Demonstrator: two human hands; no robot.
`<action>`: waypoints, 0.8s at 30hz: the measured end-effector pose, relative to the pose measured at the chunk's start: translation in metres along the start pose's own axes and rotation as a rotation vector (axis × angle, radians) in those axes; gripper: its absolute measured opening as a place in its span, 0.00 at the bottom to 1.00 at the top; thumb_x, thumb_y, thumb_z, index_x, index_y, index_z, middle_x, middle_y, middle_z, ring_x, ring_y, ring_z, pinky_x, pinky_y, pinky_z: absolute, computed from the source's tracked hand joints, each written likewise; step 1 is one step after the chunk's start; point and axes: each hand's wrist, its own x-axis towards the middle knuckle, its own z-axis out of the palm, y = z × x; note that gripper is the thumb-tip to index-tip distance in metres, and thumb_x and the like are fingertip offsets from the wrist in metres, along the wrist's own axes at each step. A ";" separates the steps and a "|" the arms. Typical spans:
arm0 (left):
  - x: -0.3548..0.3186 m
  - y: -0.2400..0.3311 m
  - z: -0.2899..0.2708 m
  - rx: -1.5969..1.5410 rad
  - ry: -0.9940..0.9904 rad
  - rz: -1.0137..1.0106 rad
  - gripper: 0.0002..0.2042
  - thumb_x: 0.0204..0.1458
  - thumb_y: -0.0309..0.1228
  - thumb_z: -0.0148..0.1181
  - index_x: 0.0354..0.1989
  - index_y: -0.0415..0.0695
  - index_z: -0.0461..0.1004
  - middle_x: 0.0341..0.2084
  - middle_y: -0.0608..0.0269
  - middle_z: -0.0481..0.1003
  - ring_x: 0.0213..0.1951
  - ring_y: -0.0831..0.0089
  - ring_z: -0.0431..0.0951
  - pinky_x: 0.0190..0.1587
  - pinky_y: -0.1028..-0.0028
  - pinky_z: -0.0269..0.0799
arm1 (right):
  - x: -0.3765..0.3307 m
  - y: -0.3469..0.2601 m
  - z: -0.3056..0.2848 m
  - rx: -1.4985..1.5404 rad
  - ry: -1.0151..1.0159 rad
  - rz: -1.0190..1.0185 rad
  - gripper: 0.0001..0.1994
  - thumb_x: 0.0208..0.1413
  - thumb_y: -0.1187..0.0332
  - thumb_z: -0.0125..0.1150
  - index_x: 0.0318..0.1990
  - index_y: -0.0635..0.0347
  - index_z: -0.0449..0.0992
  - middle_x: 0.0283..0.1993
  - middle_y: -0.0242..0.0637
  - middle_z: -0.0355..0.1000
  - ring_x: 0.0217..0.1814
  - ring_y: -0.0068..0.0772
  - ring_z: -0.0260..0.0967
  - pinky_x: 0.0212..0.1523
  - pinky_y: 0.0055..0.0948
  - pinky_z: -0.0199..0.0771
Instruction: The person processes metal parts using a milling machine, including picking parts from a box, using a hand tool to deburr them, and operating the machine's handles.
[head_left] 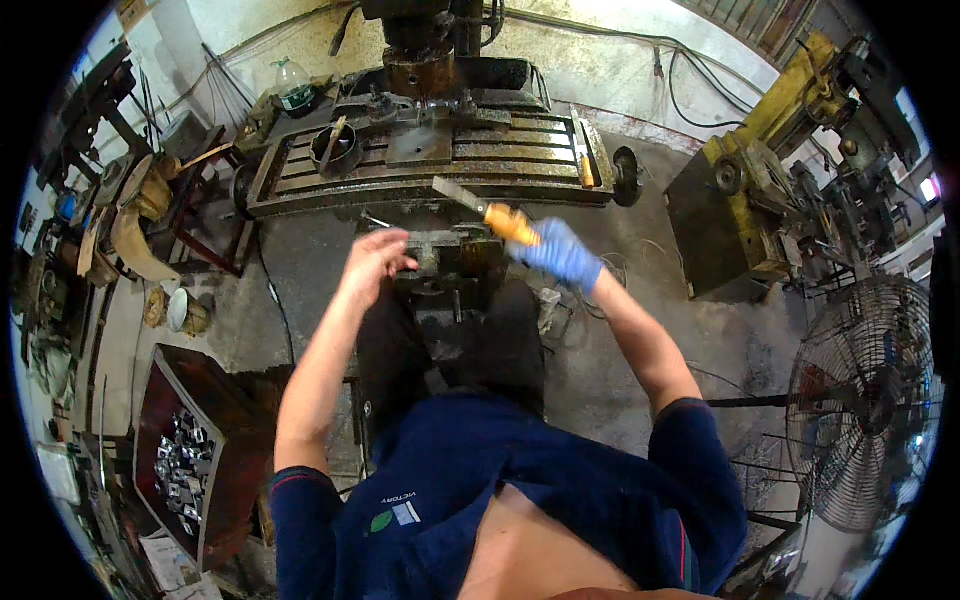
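Note:
My right hand, in a blue glove, is closed round the yellow handle of a flat-bladed tool that looks like a file. Its grey blade points up and left, toward the front edge of the milling machine table. My bare left hand is raised over my right-hand tool's left side, fingers loosely bent and thumb apart, with nothing visible in it. Just beyond its fingers is a thin shiny rod. Between and below the hands sits a dark metal fixture, partly hidden by blur and shadow.
On the slotted table stand a round pot with a brush-like handle and another yellow-handled tool. A bin of small metal parts is at lower left. To the right are a green machine cabinet and a large fan.

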 end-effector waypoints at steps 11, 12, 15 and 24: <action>-0.105 0.214 -0.073 0.806 0.161 0.241 0.15 0.46 0.25 0.52 0.43 0.35 0.69 0.24 0.63 0.76 0.20 0.82 0.69 0.25 0.83 0.64 | 0.153 0.075 0.011 -0.274 0.195 -0.003 0.22 0.42 0.48 0.61 0.31 0.60 0.77 0.23 0.38 0.73 0.24 0.31 0.68 0.28 0.30 0.65; -0.133 0.218 -0.096 0.830 0.237 0.245 0.14 0.46 0.23 0.51 0.43 0.34 0.69 0.23 0.63 0.75 0.22 0.81 0.70 0.27 0.81 0.66 | 0.149 0.062 0.019 -0.435 0.189 -0.003 0.23 0.41 0.45 0.60 0.30 0.60 0.77 0.24 0.41 0.73 0.25 0.36 0.70 0.28 0.33 0.66; -0.226 0.207 -0.174 0.995 0.379 0.190 0.16 0.44 0.21 0.50 0.44 0.34 0.68 0.24 0.62 0.73 0.30 0.77 0.73 0.36 0.76 0.68 | 0.138 0.045 0.035 -0.472 0.192 0.067 0.24 0.41 0.44 0.55 0.24 0.60 0.77 0.27 0.48 0.72 0.30 0.47 0.71 0.32 0.38 0.69; -0.375 0.127 -0.298 1.153 0.753 -0.237 0.18 0.41 0.28 0.56 0.42 0.33 0.70 0.31 0.49 0.75 0.33 0.64 0.75 0.40 0.71 0.69 | 0.106 0.116 0.054 -0.162 0.249 -0.022 0.20 0.46 0.56 0.61 0.19 0.68 0.74 0.11 0.27 0.61 0.17 0.18 0.52 0.19 0.27 0.53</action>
